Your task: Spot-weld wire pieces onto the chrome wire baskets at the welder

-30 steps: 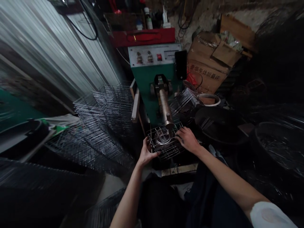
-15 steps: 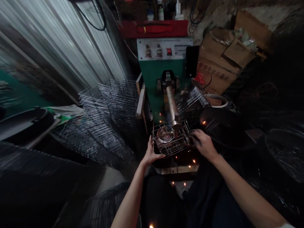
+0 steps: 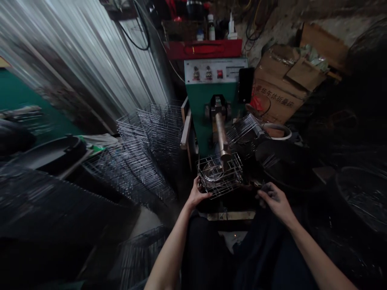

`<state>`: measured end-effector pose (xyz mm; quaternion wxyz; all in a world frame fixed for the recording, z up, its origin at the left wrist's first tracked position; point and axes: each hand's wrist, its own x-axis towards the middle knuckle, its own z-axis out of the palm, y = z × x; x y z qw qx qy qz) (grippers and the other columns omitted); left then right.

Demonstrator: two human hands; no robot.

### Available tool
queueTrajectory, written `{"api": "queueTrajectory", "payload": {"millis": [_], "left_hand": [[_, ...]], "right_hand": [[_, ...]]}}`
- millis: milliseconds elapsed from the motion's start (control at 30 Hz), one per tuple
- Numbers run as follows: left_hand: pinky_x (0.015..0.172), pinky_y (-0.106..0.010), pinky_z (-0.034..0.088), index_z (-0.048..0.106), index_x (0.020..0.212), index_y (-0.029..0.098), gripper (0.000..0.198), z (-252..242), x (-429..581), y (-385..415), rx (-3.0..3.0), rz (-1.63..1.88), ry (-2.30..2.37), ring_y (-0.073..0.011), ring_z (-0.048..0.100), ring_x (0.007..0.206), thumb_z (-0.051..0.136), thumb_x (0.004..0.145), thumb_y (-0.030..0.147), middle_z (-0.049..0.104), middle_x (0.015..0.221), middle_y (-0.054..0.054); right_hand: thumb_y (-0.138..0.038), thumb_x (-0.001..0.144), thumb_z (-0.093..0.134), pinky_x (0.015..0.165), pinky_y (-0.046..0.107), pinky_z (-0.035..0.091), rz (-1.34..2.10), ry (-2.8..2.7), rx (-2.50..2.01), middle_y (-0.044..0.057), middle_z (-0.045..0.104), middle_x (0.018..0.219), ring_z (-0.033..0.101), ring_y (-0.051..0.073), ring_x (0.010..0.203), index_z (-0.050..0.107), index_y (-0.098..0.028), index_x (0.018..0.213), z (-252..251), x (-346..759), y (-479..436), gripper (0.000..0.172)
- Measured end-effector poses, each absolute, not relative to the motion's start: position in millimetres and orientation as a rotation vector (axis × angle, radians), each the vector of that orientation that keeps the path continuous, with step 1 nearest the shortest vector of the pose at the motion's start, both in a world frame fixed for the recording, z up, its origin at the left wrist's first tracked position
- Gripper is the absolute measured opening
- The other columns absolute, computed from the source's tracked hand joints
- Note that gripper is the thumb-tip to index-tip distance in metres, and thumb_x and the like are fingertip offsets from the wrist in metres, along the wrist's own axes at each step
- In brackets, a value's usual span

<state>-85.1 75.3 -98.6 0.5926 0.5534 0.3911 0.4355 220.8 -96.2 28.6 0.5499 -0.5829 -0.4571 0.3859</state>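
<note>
A small wire basket sits under the copper-coloured arm of a green spot-welding machine. My left hand grips the basket's near left corner, thumb along the front edge. Inside the basket lies a round wire ring. The tip of the arm reaches down into the basket's far side. To the right of the basket, apart from it, my right hand is closed with its fingers curled and pinched. Something thin may be at its fingertips, too small to name.
Stacked wire grids stand on the left. A dark bin with wire pieces is at the far right. Behind it are a cardboard box and a white-rimmed round container. A phone rests against the machine.
My right hand has moved away from the basket, right and down. The sparks have mostly died out. My left hand stays on the basket, and the whole view has shifted slightly.
</note>
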Motion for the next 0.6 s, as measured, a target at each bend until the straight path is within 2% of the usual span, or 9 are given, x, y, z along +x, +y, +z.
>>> {"api": "queueTrajectory", "payload": {"millis": [133,367,600], "left_hand": [[0.110,-0.055,0.042,0.030,0.139,0.030,0.112,-97,-89,60,1.211,0.999,0.866,-0.0342,0.050,0.132,0.096,0.049,0.029,0.033,0.152,-0.015],[0.110,-0.057,0.042,0.030,0.137,0.028,0.111,-90,-101,37,1.293,0.897,0.881,-0.0375,0.051,0.131,0.096,0.047,0.030,0.036,0.149,-0.016],[0.110,-0.056,0.042,0.030,0.134,0.029,0.109,-81,-97,34,1.304,0.868,0.836,-0.0364,0.050,0.132,0.096,0.047,0.034,0.033,0.150,-0.015]], "right_hand": [[-0.057,0.083,0.073,0.045,0.023,0.048,0.925,-1.122,-1.393,0.003,0.067,0.070,0.060,0.014,0.051,0.051,-0.020,0.083,32,226,-102,0.043],[-0.054,0.086,0.071,0.047,0.023,0.049,0.857,-1.164,-1.438,0.003,0.067,0.072,0.060,0.013,0.053,0.052,-0.020,0.084,28,236,-109,0.039],[-0.054,0.088,0.069,0.050,0.024,0.050,0.833,-1.211,-1.456,0.003,0.066,0.072,0.061,0.014,0.054,0.052,-0.020,0.083,29,229,-105,0.038]]}}
